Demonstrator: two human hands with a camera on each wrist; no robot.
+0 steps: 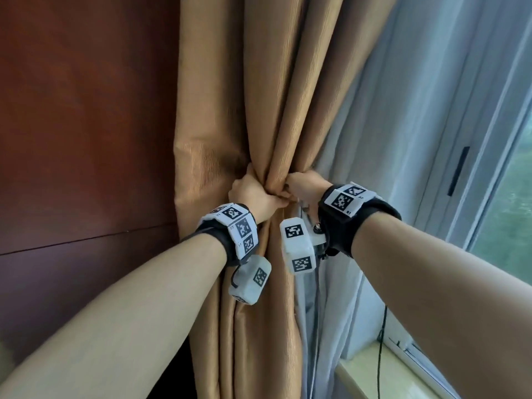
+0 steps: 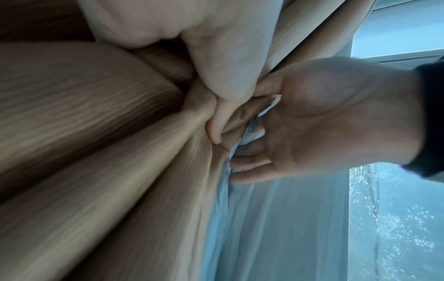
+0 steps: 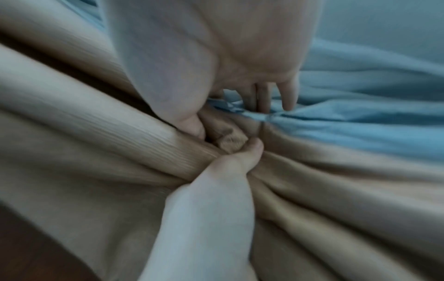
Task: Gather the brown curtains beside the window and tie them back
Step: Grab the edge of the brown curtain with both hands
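Observation:
The brown curtain (image 1: 247, 96) hangs between the wood wall and the window, pulled into a tight bunch at mid height. My left hand (image 1: 259, 194) grips the bunch from the left, fingers curled into the folds (image 2: 96, 133). My right hand (image 1: 299, 188) holds it from the right. In the left wrist view the right hand's fingers (image 2: 250, 163) are tucked behind the brown cloth, against the sheer. In the right wrist view a small folded end of brown fabric (image 3: 230, 140) sits between the right thumb (image 3: 192, 123) and the left hand's fingertip (image 3: 254, 148). No tie-back can be made out.
A grey-blue sheer curtain (image 1: 374, 125) hangs just right of the brown one. Behind it are the window frame (image 1: 460, 168) and glass. A dark wood wall panel (image 1: 86, 125) fills the left. A pale sill (image 1: 374, 378) with a black cable (image 1: 381, 341) lies at the bottom right.

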